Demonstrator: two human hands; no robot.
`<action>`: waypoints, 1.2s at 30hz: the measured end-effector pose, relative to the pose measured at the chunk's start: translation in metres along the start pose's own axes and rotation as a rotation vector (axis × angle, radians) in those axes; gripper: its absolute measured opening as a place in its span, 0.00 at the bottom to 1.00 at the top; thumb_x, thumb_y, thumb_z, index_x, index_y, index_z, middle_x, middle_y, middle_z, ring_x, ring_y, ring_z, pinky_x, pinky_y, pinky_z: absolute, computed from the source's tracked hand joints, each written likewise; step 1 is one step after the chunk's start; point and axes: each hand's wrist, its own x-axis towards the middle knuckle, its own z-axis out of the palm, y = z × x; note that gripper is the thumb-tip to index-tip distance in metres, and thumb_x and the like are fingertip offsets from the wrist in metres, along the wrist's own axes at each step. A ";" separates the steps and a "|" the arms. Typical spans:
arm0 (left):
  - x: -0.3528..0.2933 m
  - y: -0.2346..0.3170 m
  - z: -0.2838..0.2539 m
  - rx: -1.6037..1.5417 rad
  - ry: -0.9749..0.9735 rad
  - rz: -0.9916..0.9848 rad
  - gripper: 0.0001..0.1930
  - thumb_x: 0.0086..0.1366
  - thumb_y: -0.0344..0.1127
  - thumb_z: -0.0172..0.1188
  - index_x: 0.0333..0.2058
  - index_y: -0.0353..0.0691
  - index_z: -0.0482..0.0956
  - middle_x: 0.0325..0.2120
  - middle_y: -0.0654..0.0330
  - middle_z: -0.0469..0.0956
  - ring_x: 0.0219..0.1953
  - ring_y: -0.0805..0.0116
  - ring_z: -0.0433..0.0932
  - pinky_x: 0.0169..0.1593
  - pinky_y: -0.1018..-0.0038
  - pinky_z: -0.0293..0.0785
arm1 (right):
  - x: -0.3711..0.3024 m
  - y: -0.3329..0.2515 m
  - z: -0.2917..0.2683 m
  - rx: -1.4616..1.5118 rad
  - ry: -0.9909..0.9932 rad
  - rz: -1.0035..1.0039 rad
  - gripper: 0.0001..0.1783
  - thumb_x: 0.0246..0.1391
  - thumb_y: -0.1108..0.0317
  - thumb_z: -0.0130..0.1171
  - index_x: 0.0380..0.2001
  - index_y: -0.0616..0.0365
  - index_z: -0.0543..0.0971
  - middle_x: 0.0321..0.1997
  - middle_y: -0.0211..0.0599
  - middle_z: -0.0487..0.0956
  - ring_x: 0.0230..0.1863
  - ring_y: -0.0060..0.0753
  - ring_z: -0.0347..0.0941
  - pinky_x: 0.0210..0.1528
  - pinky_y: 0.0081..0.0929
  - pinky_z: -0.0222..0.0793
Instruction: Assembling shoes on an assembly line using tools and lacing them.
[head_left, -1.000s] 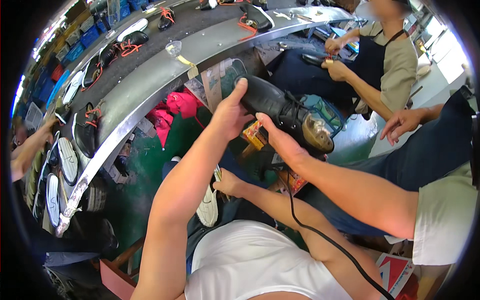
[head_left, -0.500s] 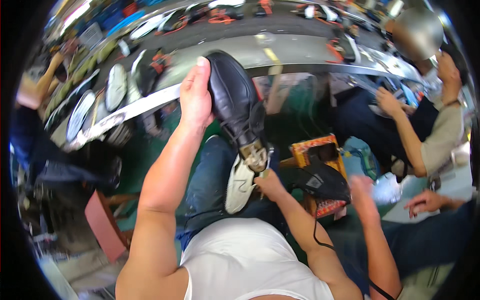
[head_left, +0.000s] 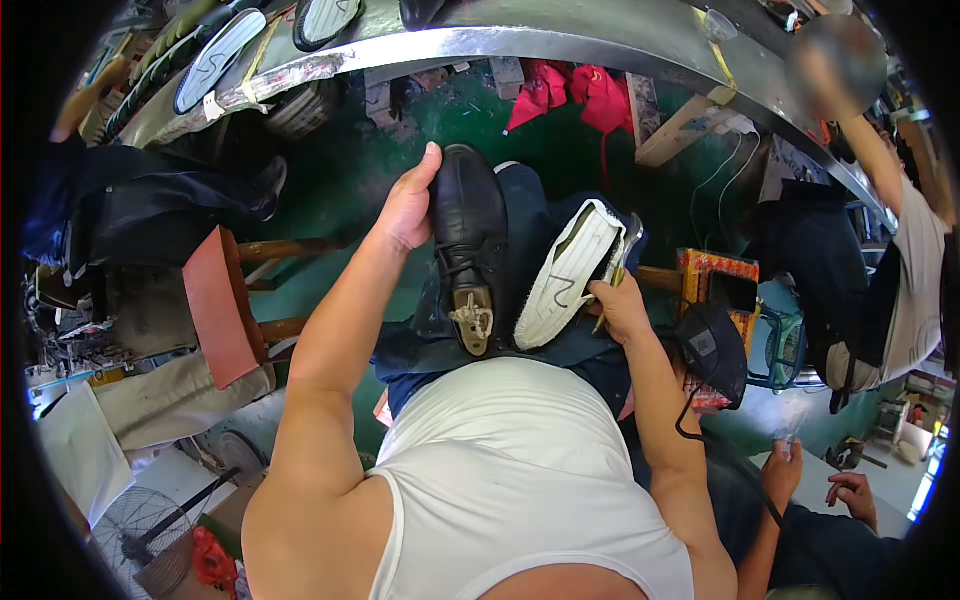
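Bench (head_left: 480,42) beyond black shoe (head_left: 465,208); red cloth (head_left: 542,92) below bench; stool (head_left: 220,310) left.

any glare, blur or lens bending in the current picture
Head view: the metal bench edge bows from fisheye distortion and gleams; the black lace-up shoe looks fairly sharp; a blurred disc sits at upper right; corners go black.

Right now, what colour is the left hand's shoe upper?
The shoe upper is black, best in head view.
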 end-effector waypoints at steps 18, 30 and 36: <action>0.013 -0.033 -0.007 0.128 -0.087 0.172 0.22 0.70 0.49 0.56 0.49 0.35 0.74 0.42 0.56 0.79 0.41 0.68 0.80 0.46 0.69 0.80 | 0.002 0.002 -0.004 -0.061 0.051 0.003 0.20 0.47 0.77 0.56 0.47 0.60 0.74 0.41 0.36 0.79 0.37 0.32 0.78 0.35 0.29 0.77; -0.017 0.092 0.036 -0.236 -0.644 0.081 0.43 0.65 0.72 0.45 0.60 0.36 0.68 0.52 0.45 0.76 0.54 0.47 0.76 0.56 0.53 0.75 | -0.005 0.006 -0.006 -0.074 0.123 -0.047 0.22 0.46 0.77 0.56 0.48 0.61 0.75 0.40 0.36 0.80 0.34 0.31 0.78 0.30 0.27 0.74; -0.014 0.016 0.048 -0.073 -0.637 0.213 0.44 0.53 0.56 0.66 0.61 0.29 0.65 0.54 0.41 0.73 0.52 0.48 0.79 0.54 0.59 0.78 | 0.001 0.001 -0.007 -0.091 0.068 -0.033 0.18 0.46 0.78 0.56 0.44 0.63 0.75 0.33 0.35 0.79 0.27 0.28 0.75 0.27 0.24 0.71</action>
